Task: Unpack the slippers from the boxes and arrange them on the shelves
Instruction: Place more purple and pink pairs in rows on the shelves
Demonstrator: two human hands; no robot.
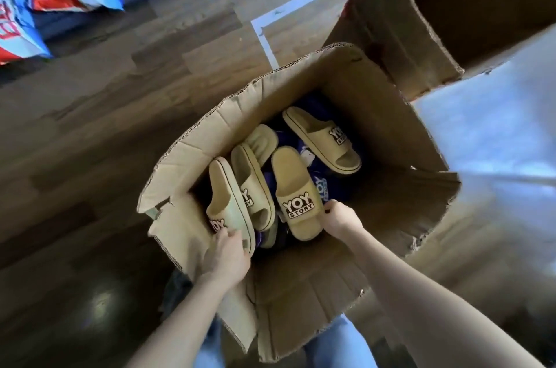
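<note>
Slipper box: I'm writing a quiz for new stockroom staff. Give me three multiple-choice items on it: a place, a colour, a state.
1. Where are the slippers? A on a shelf; B in the box; C on the floor.
2. Colour of the centre slipper, gripped by the right hand? A cream; B red; C black.
3. The left hand is: A empty; B holding a bag; C gripping the left slipper.
B, box walls surround them; A, strap and sole are cream; C, its fingers curl round it.

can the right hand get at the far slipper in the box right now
Probably not yet: the right hand grips the near slipper. The far slipper lies uncovered on top, so an empty hand should reach it.
</note>
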